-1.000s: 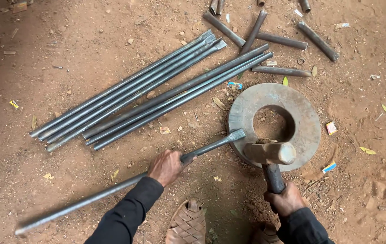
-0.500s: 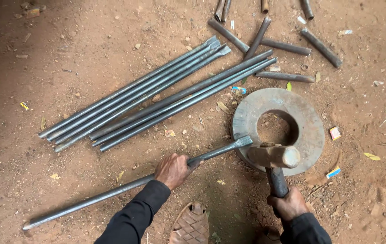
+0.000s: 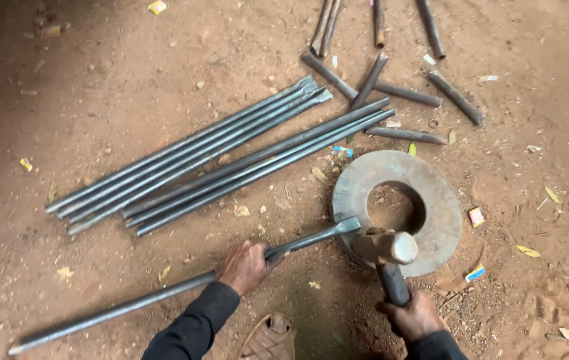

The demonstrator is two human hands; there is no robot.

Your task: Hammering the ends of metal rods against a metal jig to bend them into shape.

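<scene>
- Two hands are at work low in the view: our left hand [image 3: 246, 265] is clenched around a long steel rod [image 3: 164, 291], and our right hand [image 3: 416, 315] grips the dark handle of a hammer [image 3: 386, 248].
- We see the rod's long axis run from 8 o'clock up to 2 o'clock, its flattened tip resting on the near rim of a thick steel ring [image 3: 444, 220] that lies flat on the dirt floor [image 3: 98, 80].
- We hold the hammer head just beside that tip, at 3 o'clock from it; our right hand is the nearer one.
- At 11 o'clock of the ring, a bundle of rods [image 3: 198, 160] lies parallel, well apart from us.
</scene>
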